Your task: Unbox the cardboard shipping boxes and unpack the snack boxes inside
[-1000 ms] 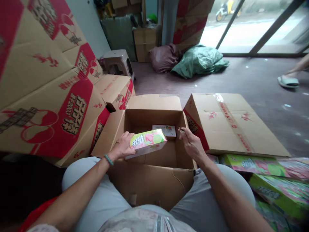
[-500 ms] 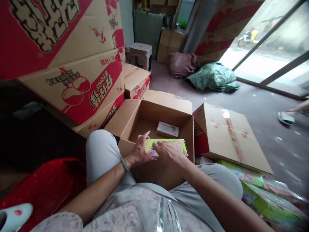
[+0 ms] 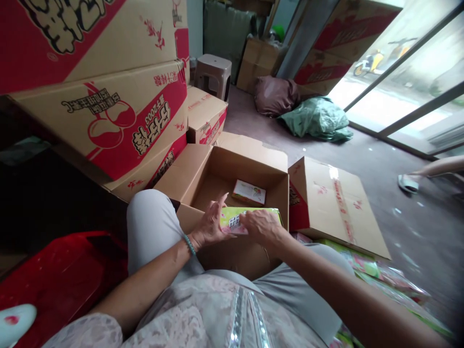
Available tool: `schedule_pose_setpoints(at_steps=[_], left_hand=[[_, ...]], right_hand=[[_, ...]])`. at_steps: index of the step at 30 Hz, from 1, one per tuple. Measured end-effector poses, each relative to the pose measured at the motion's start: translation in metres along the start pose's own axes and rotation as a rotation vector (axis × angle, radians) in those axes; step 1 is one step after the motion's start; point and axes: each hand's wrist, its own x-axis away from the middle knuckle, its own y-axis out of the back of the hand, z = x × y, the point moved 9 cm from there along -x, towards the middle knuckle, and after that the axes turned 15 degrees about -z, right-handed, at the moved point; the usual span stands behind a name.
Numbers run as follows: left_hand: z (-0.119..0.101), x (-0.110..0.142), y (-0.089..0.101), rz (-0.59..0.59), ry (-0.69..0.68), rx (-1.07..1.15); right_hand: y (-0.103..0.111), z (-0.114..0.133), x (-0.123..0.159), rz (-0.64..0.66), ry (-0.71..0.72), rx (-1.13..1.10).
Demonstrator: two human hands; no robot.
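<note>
Both my hands hold a green and pink product box [image 3: 235, 220] over the near edge of an open cardboard carton [image 3: 197, 169] between my knees. My left hand [image 3: 210, 224] grips its left end with the fingers curled around it. On top of the box lies my right hand [image 3: 261, 226], fingers closed over its right part. A small white box [image 3: 249, 192] lies on the carton's floor at the far side.
Large red and tan cartons [image 3: 108, 96] are stacked at the left. A flattened carton [image 3: 337, 203] lies to the right over green and pink packs [image 3: 369, 268]. A red tray [image 3: 65, 280] sits at lower left. Another person's sandalled foot [image 3: 408, 182] is at far right.
A second ago only my left hand held the box above the carton. My right hand has since come onto it, and the box now sits lower at the carton's near edge. The view swung left.
</note>
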Motion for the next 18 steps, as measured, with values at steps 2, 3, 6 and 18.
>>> schedule_pose_setpoints(at_steps=[2, 3, 6, 18], left_hand=[[0.000, 0.000, 0.000, 0.017, -0.001, 0.006], [0.000, 0.000, 0.000, 0.018, -0.001, 0.007], [-0.002, -0.002, -0.001, 0.032, -0.026, 0.008], [-0.004, 0.005, -0.007, -0.034, -0.210, -0.148]], right_hand=[[-0.011, -0.039, 0.021, 0.038, -0.077, 0.049], [-0.017, -0.059, 0.033, 0.058, -0.100, 0.057], [-0.029, -0.111, 0.068, 0.119, -0.177, 0.020], [-0.027, -0.052, 0.032, -0.168, -0.188, -0.254]])
